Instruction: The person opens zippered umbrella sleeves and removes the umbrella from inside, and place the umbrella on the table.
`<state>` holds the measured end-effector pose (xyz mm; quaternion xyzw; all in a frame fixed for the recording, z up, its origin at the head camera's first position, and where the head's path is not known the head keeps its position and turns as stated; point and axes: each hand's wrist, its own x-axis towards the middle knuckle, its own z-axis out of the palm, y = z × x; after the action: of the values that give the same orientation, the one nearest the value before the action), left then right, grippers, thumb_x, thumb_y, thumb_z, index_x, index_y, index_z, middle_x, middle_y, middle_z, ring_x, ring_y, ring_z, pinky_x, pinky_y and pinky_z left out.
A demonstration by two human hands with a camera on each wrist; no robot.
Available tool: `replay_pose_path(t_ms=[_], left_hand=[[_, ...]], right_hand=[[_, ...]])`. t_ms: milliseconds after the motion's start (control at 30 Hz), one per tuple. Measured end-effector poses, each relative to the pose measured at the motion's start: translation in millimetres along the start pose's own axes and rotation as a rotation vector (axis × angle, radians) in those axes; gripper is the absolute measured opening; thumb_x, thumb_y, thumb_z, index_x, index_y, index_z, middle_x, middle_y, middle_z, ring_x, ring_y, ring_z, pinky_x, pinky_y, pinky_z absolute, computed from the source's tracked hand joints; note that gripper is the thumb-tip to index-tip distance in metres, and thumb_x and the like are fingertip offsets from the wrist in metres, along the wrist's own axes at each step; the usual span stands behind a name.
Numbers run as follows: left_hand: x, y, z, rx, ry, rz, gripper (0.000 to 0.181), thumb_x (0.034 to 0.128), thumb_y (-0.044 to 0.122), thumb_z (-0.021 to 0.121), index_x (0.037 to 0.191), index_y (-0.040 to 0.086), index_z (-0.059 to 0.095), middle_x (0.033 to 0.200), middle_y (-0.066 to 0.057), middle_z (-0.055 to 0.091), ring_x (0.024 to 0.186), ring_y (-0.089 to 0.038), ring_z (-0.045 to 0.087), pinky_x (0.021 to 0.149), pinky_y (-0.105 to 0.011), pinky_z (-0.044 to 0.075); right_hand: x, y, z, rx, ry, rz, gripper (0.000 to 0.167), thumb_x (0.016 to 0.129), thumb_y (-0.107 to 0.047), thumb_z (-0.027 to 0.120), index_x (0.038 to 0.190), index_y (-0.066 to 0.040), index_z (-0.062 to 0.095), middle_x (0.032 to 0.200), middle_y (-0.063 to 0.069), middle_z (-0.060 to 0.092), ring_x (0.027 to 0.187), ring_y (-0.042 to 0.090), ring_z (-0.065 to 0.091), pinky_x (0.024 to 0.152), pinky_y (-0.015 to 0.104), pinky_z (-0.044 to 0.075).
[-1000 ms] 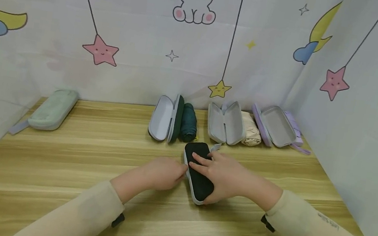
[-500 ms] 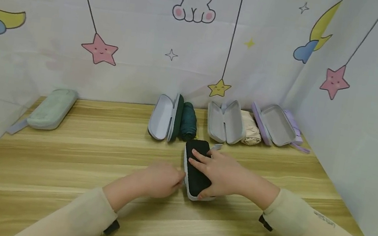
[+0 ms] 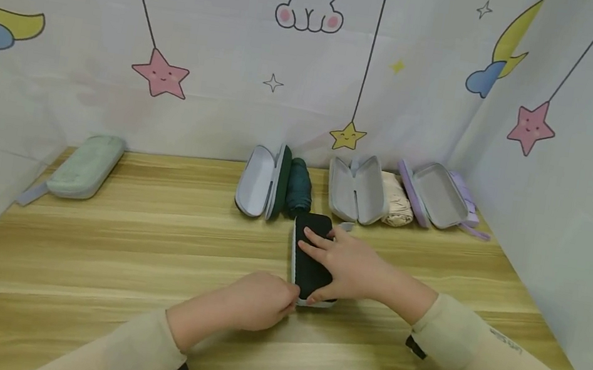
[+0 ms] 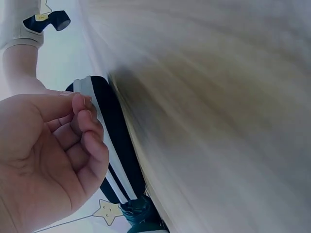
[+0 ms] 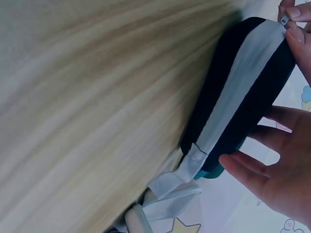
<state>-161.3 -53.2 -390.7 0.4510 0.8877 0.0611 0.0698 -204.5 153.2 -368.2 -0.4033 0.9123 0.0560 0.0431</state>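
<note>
A black zip case (image 3: 308,269) with a light grey side band lies in the middle of the table. At its near left corner my left hand (image 3: 265,301) pinches the small metal zip pull (image 5: 285,20), visible in the right wrist view. My left fingers (image 4: 92,141) are curled beside the case, where a dark slit runs along part of the band. Spread across the lid, my right hand (image 3: 355,269) rests with fairly straight fingers, its thumb by the near end. A grey strap (image 5: 180,174) sticks out from the case's far right side.
Behind stand an open dark green case (image 3: 280,183), a rolled teal cloth (image 3: 299,185), an open grey-lined case (image 3: 358,190), a cream bundle (image 3: 398,202) and an open purple case (image 3: 439,195). A pale green case (image 3: 87,168) lies far left. Printed curtains border the table.
My left hand has moved with the zip pull along the left side to the near corner. The case has turned slightly, and my right hand stays on its lid.
</note>
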Motion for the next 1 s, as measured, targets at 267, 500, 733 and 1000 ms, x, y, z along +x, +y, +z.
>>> replay_pose_path(t_ms=[267, 500, 733, 1000], left_hand=[[2.0, -10.4, 3.6, -0.33, -0.038, -0.163, 0.009, 0.0955, 0.019, 0.063, 0.092, 0.013, 0.069, 0.073, 0.008, 0.063, 0.061, -0.005, 0.054, 0.061, -0.026, 0.047], [9.9, -37.1, 5.6, -0.646, 0.014, -0.346, 0.013, 0.0964, 0.015, 0.056, 0.098, 0.009, 0.067, 0.069, 0.002, 0.061, 0.059, -0.013, 0.056, 0.058, -0.03, 0.045], [25.7, -56.5, 7.0, -0.808, 0.07, -0.448, 0.013, 0.0986, 0.012, 0.054, 0.094, 0.003, 0.062, 0.067, -0.005, 0.062, 0.057, -0.016, 0.058, 0.053, -0.026, 0.044], [37.1, -66.5, 13.4, -0.867, 0.107, -0.514, 0.011, 0.0988, 0.009, 0.055, 0.098, 0.0, 0.06, 0.067, -0.009, 0.063, 0.055, -0.015, 0.059, 0.055, -0.028, 0.051]], right_hand=[[-7.6, -2, 6, -0.039, 0.019, 0.019, 0.095, 0.079, -0.076, 0.057, 0.151, -0.018, 0.037, 0.157, 0.01, 0.027, 0.129, 0.035, 0.042, 0.102, 0.046, 0.039], [-12.4, -18, 14, -0.175, 0.289, -0.248, 0.06, 0.087, -0.052, 0.067, 0.126, -0.007, 0.064, 0.133, 0.012, 0.057, 0.116, 0.027, 0.056, 0.094, 0.039, 0.047], [-11.0, -39, 25, -0.344, 0.466, -0.438, 0.011, 0.089, -0.023, 0.07, 0.098, -0.017, 0.072, 0.103, 0.002, 0.062, 0.102, 0.021, 0.057, 0.086, 0.034, 0.049], [-11.1, -47, 31, -0.484, 0.458, -0.449, 0.009, 0.091, -0.021, 0.065, 0.093, -0.018, 0.073, 0.099, 0.002, 0.057, 0.103, 0.022, 0.055, 0.085, 0.04, 0.053]])
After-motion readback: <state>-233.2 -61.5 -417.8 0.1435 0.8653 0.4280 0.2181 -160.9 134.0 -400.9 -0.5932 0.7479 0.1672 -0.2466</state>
